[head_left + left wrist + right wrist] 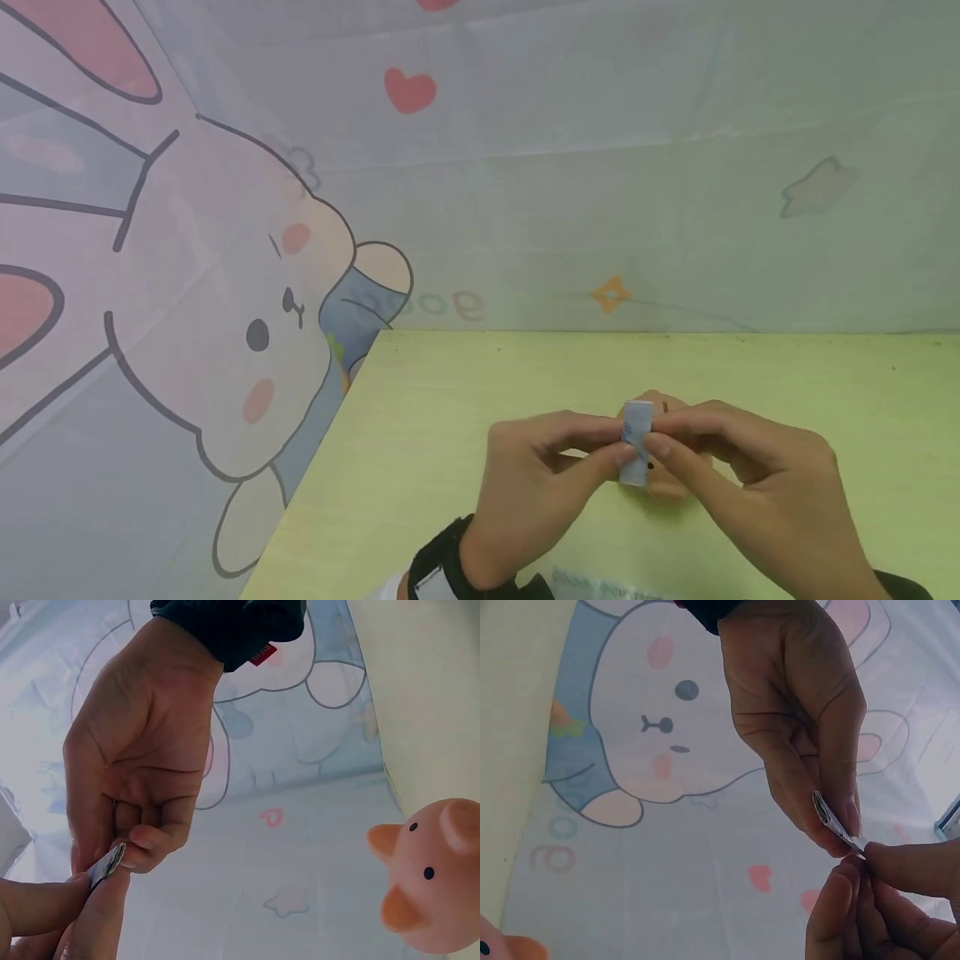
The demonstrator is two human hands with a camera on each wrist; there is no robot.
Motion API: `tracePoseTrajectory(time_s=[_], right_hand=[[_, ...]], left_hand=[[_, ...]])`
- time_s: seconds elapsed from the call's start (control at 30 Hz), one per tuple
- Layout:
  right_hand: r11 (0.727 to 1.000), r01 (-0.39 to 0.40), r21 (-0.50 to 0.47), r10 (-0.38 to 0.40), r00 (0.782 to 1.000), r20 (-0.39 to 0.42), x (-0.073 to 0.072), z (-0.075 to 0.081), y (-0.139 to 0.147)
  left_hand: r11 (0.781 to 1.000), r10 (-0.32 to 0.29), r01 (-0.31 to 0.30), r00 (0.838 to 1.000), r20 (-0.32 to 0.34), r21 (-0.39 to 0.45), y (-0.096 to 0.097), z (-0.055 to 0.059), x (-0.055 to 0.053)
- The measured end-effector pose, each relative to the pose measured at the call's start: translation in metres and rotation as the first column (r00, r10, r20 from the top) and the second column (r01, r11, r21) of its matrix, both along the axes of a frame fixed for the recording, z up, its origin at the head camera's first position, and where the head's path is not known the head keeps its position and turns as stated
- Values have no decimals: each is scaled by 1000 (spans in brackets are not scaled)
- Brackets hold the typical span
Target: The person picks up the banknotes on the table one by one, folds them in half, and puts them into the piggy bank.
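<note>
Both hands hold a narrow, pale blue slip of printed paper (636,468), folded into several layers whose edges show in the right wrist view. My left hand (528,487) pinches its left edge between thumb and forefinger. From the other side, my right hand (772,479) pinches the right edge the same way. Just behind the paper, a peach-orange pig figure (442,881) with dark dot eyes stands on the table, partly hidden by the fingers in the head view.
The pale yellow table (420,442) reaches back to a hanging cloth (525,208) printed with a large rabbit and hearts. At the near edge lies a flat piece with a green pattern (600,588), cut off by the frame.
</note>
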State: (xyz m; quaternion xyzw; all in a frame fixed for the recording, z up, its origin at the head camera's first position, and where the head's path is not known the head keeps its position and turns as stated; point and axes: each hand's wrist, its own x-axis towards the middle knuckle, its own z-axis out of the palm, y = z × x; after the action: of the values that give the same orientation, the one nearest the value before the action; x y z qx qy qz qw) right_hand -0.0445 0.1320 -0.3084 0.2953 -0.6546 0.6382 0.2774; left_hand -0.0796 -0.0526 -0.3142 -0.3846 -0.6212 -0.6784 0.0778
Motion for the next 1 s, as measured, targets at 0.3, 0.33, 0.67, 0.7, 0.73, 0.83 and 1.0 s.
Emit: tracePoseTrajectory(time_s=[0.3,0.33,0.67,0.7,0.73,0.83,1.0], right_hand=[[946,157,282,-165,986,2,0,-3,3],[932,176,316,-192,981,21,1,-2,4],[846,214,487,-230,973,-28,-2,-6,11],[845,212,490,-225,974,-33,-2,-7,11],[841,206,500,-217,975,-36,-2,-7,12],[814,207,542,-218,975,-44,-5,-6,16],[767,319,557,-362,932,-35,-22,-4,32]], left_hand=[[999,36,-36,999,-40,-7,2,-3,-4],[999,46,-47,998,-41,-12,2,-3,-5],[1000,-9,9,999,-42,11,5,-7,-7],[1000,-18,19,999,-45,9,5,-7,-7],[1000,-23,23,999,-49,5,6,-6,-6],[998,17,-21,997,-76,-52,7,-7,-9],[973,104,-117,992,-73,-197,12,-25,-27]])
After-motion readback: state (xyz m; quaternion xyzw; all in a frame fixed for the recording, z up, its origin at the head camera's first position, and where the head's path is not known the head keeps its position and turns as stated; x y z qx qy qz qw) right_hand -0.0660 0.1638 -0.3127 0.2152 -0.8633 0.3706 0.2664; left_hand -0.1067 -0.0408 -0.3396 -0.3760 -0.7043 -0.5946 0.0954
